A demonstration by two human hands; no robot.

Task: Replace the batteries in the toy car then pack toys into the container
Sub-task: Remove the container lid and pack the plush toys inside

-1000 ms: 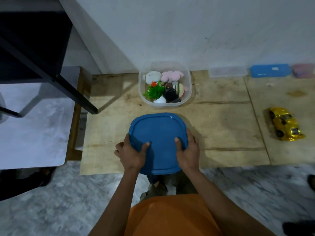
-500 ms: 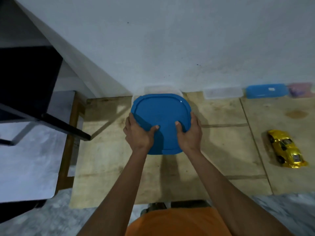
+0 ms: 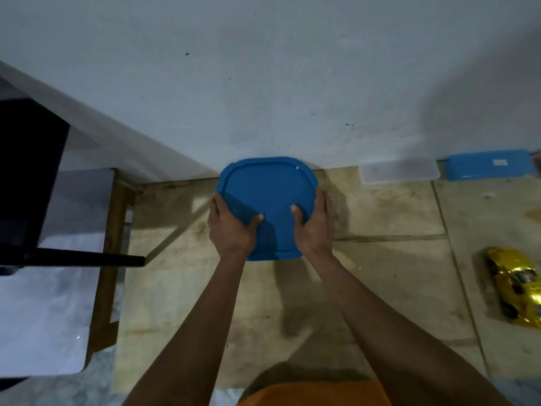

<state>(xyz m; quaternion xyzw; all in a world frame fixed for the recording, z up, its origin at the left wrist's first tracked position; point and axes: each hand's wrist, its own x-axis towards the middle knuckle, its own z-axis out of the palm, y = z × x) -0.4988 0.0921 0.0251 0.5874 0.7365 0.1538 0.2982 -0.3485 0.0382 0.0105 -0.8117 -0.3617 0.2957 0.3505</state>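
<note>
Over the plywood board (image 3: 292, 303), both hands carry the lid.
Left hand (image 3: 231, 230) and right hand (image 3: 314, 227) clamp the blue lid's (image 3: 268, 189) near corners, thumbs on top; it lies flat beyond them near the wall, container hidden beneath, toy car (image 3: 516, 285) well right.

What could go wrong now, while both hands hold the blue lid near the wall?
1. The blue lid hides whatever is under it, so it may be set down crooked and not seal.
2. The left hand and right hand grip only its near half; the far edge by the wall may stay raised.
3. The gold toy car lies apart on the wooden board, so it may be left unpacked.
</note>
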